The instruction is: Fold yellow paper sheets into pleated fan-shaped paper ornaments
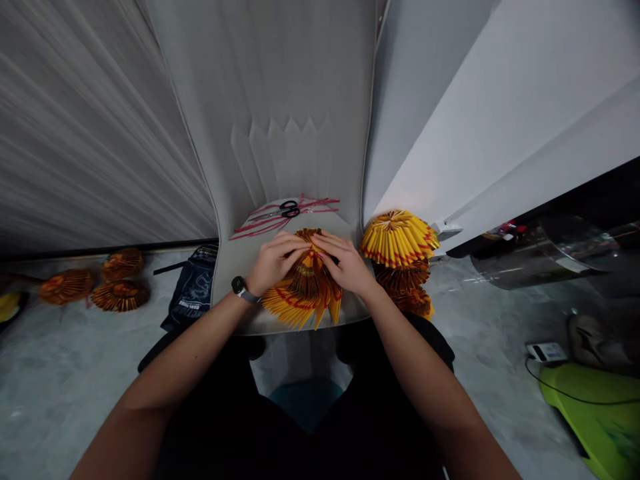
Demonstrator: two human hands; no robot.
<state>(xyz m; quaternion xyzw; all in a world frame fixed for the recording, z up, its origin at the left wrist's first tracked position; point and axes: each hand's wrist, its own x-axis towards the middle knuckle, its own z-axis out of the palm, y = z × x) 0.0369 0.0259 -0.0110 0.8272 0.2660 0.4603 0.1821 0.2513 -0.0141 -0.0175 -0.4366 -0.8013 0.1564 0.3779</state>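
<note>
So we've got black-clothed legs [210,407] closest to us, either side of the seat's front edge, with a bit of a dark teal thing [310,400] down between them, too dim to make out. Our left hand [280,259], with a dark watch [239,286] on the wrist, and our right hand [346,263] both have fingertips pinched on the top of a yellow pleated paper fan with red edging and gold inner folds [300,293]. It's sitting over the front of the seat, and our fingers hide part of its top.

Just past it, black-handled scissors [289,209] lie across thin red strips [250,229]. Right beside the seat we've got a stack of yellow and orange pleated paper pieces [400,239], and on the left a dark blue printed bag [194,290].

All this is on a grey padded chair [295,73], ribbed backrest beyond. Orange pleated rosettes [120,295] sit on the grey marbled floor [75,373] further left, a lime-green plastic piece [600,413] off right, grey streaked panel [95,133] and pale smooth panel [500,120] flanking the chair.
</note>
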